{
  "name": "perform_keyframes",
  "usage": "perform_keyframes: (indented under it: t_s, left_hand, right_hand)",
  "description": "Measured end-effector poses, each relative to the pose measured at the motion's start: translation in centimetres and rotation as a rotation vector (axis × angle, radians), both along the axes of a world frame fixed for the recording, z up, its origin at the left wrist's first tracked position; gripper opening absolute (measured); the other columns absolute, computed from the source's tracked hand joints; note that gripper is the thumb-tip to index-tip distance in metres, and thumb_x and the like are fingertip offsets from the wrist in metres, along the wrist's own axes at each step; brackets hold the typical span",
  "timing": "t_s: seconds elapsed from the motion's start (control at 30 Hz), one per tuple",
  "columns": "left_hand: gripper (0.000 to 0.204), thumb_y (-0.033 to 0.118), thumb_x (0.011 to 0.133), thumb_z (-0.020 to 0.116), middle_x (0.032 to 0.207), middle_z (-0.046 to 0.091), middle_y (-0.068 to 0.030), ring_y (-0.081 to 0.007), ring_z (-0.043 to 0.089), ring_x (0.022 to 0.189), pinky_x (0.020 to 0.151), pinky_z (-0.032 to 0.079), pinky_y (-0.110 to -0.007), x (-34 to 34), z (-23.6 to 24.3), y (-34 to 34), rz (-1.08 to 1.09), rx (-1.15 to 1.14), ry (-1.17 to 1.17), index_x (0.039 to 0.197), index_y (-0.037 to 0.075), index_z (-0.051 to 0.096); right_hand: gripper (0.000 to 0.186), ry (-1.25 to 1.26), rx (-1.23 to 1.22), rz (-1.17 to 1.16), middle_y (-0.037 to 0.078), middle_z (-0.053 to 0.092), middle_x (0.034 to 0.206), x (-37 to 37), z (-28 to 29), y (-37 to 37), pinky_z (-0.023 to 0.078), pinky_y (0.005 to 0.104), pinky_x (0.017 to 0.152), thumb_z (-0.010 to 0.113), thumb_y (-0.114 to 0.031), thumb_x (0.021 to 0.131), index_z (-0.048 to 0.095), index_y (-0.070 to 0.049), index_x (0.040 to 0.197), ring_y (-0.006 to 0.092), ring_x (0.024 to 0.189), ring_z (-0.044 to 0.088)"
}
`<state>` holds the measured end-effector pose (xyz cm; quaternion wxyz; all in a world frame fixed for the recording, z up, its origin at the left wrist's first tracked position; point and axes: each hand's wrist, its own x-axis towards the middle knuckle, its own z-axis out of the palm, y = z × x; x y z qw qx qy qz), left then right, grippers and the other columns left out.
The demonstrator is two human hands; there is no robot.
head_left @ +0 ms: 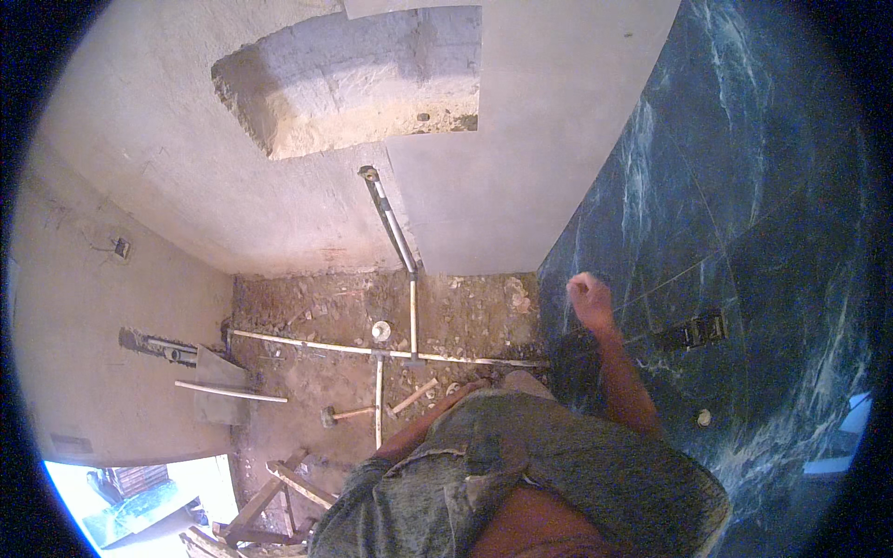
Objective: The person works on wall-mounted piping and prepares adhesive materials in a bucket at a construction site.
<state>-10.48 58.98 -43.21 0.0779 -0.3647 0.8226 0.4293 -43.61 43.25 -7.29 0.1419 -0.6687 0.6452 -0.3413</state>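
1. Hovering by the dark marbled wall (688,214), the right hand (589,299) has its fingers curled together.
2. Grey clothing (419,479) partly hides the left hand (470,389); its grip cannot be told.
3. White pipes (302,344) cross the rubble floor (279,312) near a hammer (353,414).

Pale plaster walls (186,205), rubble-strewn brown floor (293,302)

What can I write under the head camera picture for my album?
A right hand near the dark marbled wall, with white pipes and a hammer on the dirt floor.
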Motion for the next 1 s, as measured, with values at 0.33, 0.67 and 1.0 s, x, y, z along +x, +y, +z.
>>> perform_keyframes:
  t_s: [0.33,0.67,1.0]
  left_hand:
    - [0.034,0.033,0.088,0.053,0.09,0.069,-0.0167,-0.0314,0.068,0.081,0.068,0.054,-0.041,0.1,-0.9,0.1,0.016,0.009,0.01,0.107,0.009,0.066]
    - [0.036,0.035,0.089,0.052,0.09,0.069,-0.0167,-0.0307,0.068,0.081,0.068,0.054,-0.041,2.5,-2.1,1.0,0.1,-0.016,-0.025,0.108,0.008,0.065]
    - [0.036,0.037,0.09,0.053,0.077,0.067,-0.018,-0.0293,0.068,0.074,0.066,0.054,-0.04,10.8,-2.0,6.7,0.812,-0.091,-0.357,0.104,0.008,0.068]
  right_hand:
    - [0.021,-0.113,-0.095,0.064,0.013,0.068,0.081,0.5,8.5,-6.1,0.05,0.0334,0.07,0.063,-0.018,0.083,0.067,0.0,0.091,0.021,0.074,0.064]
    - [0.03,-0.456,0.044,0.209,0.003,0.064,0.075,6.0,17.7,-14.5,0.046,0.0251,0.062,0.062,-0.023,0.089,0.066,0.0,0.109,0.0103,0.067,0.057]
    - [0.017,-1.827,0.31,0.572,0.004,0.056,0.08,17.5,29.3,-29.1,0.046,0.0253,0.058,0.052,-0.013,0.095,0.056,0.001,0.103,0.0135,0.068,0.054]
